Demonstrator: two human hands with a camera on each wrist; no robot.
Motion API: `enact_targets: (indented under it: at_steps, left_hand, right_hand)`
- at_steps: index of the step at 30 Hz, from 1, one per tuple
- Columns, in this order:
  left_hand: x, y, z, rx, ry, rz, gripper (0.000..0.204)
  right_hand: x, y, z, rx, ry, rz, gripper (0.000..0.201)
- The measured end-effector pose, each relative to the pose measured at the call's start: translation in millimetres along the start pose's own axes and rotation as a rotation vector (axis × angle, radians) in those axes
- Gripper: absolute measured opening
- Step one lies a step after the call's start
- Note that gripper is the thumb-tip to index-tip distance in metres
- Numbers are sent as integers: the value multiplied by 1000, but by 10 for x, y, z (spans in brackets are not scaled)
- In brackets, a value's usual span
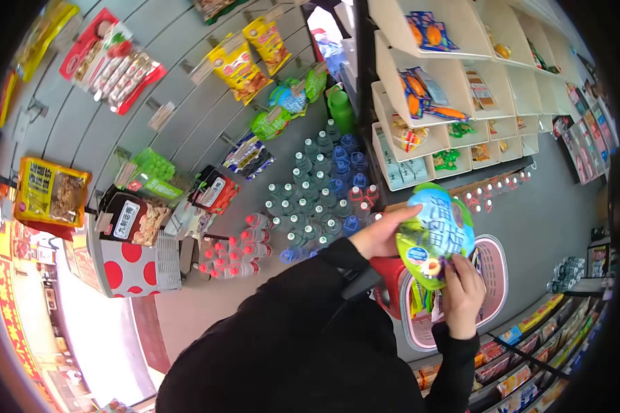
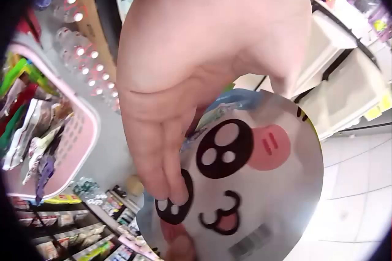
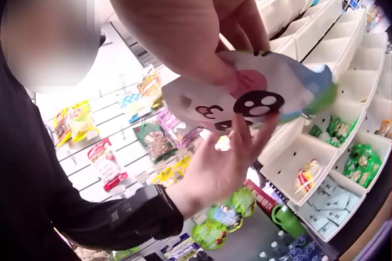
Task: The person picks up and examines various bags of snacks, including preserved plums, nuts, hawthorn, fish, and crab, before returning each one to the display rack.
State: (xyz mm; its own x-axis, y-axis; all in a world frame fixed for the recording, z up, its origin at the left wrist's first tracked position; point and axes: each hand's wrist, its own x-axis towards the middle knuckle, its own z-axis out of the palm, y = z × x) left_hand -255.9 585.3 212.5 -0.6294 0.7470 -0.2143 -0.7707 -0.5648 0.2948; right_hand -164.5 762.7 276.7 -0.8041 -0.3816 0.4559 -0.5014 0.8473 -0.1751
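Note:
Both hands hold a rounded snack bag (image 1: 437, 237), green and blue with large white lettering on the side facing up in the head view. Its white underside (image 2: 269, 175), printed with a cartoon face, shows in the wrist views. My left hand (image 1: 381, 233) grips the left edge, thumb on the printed front and fingers (image 2: 174, 169) spread against the back. At the lower right edge my right hand (image 1: 465, 292) pinches the bag. Below the bag is a pink basket (image 1: 492, 275) containing several colourful packets (image 2: 43, 126).
Bottles (image 1: 310, 199) stand in rows on the floor ahead. White bins (image 1: 455, 76) with packaged snacks rise at the right front. Bagged snacks (image 1: 241, 69) hang on a slatted wall at the left. A packed shelf (image 1: 523, 351) runs along the lower right.

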Motion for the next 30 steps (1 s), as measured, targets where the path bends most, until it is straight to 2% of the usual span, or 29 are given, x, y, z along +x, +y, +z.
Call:
enact_targets:
  at_steps: [4, 7, 10, 13, 15, 17, 19, 20, 22, 25, 27, 30]
  left_hand:
    - [-840, 353, -349, 104, 95, 141, 37]
    - [-1546, 543, -613, 62, 196, 259, 36]
    - [-2275, 643, -893, 80, 289, 365, 32]
    - [-2929, 646, -893, 104, 322, 496, 34]
    - [-3300, 610, -1014, 151, 361, 534, 38]
    - [-3518, 582, -1005, 217, 325, 599, 46]
    - [-3694, 581, -1046, 230, 289, 629, 51]
    - [-3783, 596, -1058, 244, 318, 621, 54]
    - [-3908, 628, -1081, 277, 290, 632, 54]
    - [-4040, 672, -1143, 312, 265, 638, 53]
    - [-4106, 682, -1190, 367, 383, 637, 55]
    - [-4095, 756, -1354, 380, 338, 648, 46]
  right_hand:
    - [269, -584, 342, 104, -71, -44, 26]
    - [475, -1085, 443, 270, -215, -64, 46]
    - [506, -1459, 652, 561, -171, 32, 68]
    - [479, -1744, 1095, 966, -118, 300, 54]
    - [492, -1904, 1391, 1451, -273, 481, 45]
    - [574, -2089, 1496, 1689, -438, 653, 39]
    - [608, -2272, 1623, 1730, -529, 674, 34]
    - [630, -2368, 1635, 1728, -516, 679, 34]
    - [708, -2544, 1655, 1665, -527, 549, 27]
    - [773, -2681, 1664, 1708, -512, 557, 21]
    - [762, -2717, 1703, 1710, -488, 612, 21]
    - [783, -2742, 1690, 1667, -424, 585, 17]
